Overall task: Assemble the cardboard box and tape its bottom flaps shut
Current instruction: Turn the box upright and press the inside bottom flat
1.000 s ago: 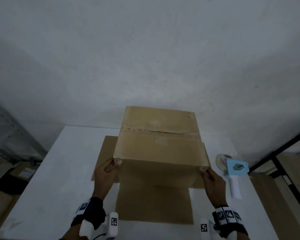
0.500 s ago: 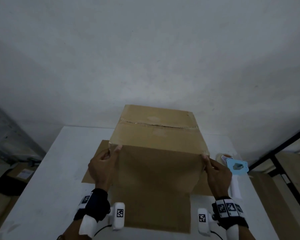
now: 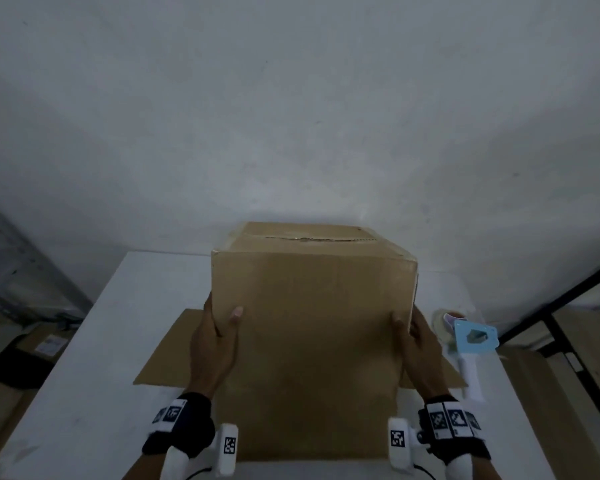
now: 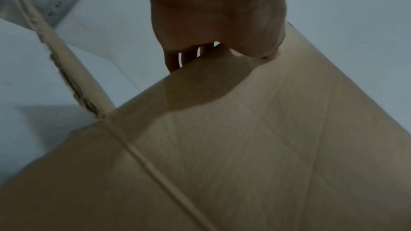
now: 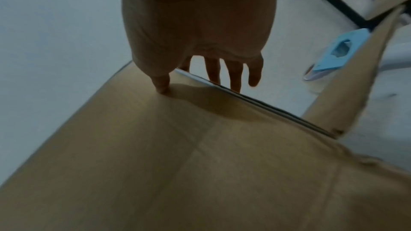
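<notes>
Thumbs are pressing on the near face of the cardboard box (image 3: 312, 327) while the other fingers are wrapping round its side edges: the left hand (image 3: 213, 344) is clamping the edge at 9 o'clock, the right hand (image 3: 420, 344) the edge at 3 o'clock. Plain brown and creased, the box is standing at the middle of the white table (image 3: 84, 393), its top flaps closed along a ragged seam, possibly taped. Loose flaps are spreading flat at its base. At 3 o'clock, a blue tape dispenser (image 3: 473, 341) is lying near the right hand.
</notes>
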